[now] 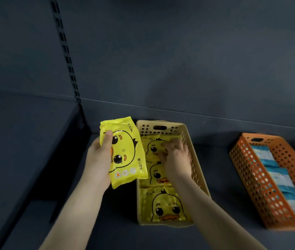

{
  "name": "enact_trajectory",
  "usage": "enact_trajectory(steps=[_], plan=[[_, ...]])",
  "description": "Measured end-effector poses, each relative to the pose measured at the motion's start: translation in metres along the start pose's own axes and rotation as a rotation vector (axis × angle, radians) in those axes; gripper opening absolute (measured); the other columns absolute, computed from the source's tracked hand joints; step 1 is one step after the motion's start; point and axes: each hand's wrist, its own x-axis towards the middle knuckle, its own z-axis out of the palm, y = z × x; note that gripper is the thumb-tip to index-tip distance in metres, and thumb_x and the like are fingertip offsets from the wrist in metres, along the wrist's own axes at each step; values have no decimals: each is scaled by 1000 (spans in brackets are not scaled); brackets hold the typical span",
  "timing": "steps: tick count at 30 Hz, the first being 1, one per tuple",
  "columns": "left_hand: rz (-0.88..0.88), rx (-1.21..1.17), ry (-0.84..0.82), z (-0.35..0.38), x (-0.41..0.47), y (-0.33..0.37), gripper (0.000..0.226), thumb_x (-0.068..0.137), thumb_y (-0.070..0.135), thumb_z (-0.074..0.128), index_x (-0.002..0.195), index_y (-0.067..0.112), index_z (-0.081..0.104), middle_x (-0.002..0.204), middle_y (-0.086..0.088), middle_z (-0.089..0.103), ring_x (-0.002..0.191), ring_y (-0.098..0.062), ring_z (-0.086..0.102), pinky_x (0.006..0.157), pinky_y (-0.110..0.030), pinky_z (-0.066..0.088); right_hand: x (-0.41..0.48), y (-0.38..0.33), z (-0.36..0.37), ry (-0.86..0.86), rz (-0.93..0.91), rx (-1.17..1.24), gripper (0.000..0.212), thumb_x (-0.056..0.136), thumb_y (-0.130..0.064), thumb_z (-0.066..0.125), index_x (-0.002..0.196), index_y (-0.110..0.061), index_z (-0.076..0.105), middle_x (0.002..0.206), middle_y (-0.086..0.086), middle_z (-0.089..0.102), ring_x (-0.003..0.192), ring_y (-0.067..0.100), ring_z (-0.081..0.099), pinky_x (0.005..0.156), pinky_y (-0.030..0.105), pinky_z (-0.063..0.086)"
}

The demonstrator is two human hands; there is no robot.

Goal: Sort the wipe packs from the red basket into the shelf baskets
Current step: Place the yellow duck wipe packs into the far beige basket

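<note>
1. Wipe pack (125, 150), yellow duck print, sits gripped in the left hand (98, 159), thumb across its face, just beside the left wall of the beige basket (148, 129).
2. Right hand (177, 156) is inside that basket, fingers bent on the far pack (152, 143); pinching or pressing cannot be told.
3. Matching packs (166, 206) lie flat there, so it likely belongs here, not in the orange basket (262, 181) toward the right end of the shelf (218, 168).
4. Press the row flat, then lay it on top.

dim, soft focus; right edge blurred, edges curve.
</note>
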Motion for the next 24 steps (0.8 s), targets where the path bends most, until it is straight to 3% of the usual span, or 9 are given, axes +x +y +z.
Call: enact_trajectory(steps=[3,8,14,17,19,22,24], plan=[[17,3,-3,1,0,-1,23,91,50,57,97,29,63,94,-1,73,84,-25,71,72,-47,58,7,1,21,-153,29,132,47,100,-37,44,145,-29,39,158,3,25,145,27,24,119,45,22],[12,-4,8,2,-4,-4,27,90,51,56,103,27,63,100,-3,73,89,-28,71,77,-52,57,16,5,32,-308,-24,-14,57,100,-55,20,152,-41,2,161,-5,-14,147,19,-16,121,37,-8],[47,-21,26,-2,-8,-3,23,92,49,56,99,29,63,100,-3,72,88,-26,70,72,-43,57,3,5,22,-467,-163,-212,78,92,-69,17,145,-35,-29,147,1,-45,137,24,-39,116,46,-17],[56,-42,28,-2,-7,-3,27,93,49,54,106,27,63,104,-4,71,90,-25,70,69,-40,56,-17,5,9,-496,-192,-219,84,92,-68,22,145,-29,-31,146,1,-46,136,26,-41,114,49,-20],[49,-37,22,-1,-7,-5,28,93,50,54,108,27,63,106,-4,70,92,-25,69,71,-42,57,-30,6,6,-417,-157,-178,85,93,-65,28,148,-29,-26,150,0,-41,138,27,-37,113,51,-18],[45,-24,13,1,-7,-7,26,94,50,53,102,28,63,105,-4,71,91,-27,70,77,-49,57,-38,9,5,-360,-118,-111,73,96,-56,33,153,-34,-7,160,2,-20,146,27,-19,116,50,-8],[37,-17,7,4,-6,-7,26,94,51,53,101,29,64,104,-4,72,92,-28,71,79,-52,56,-37,13,8,-398,-157,-128,67,98,-54,28,152,-38,-8,161,2,-16,147,25,-18,118,47,-4]])
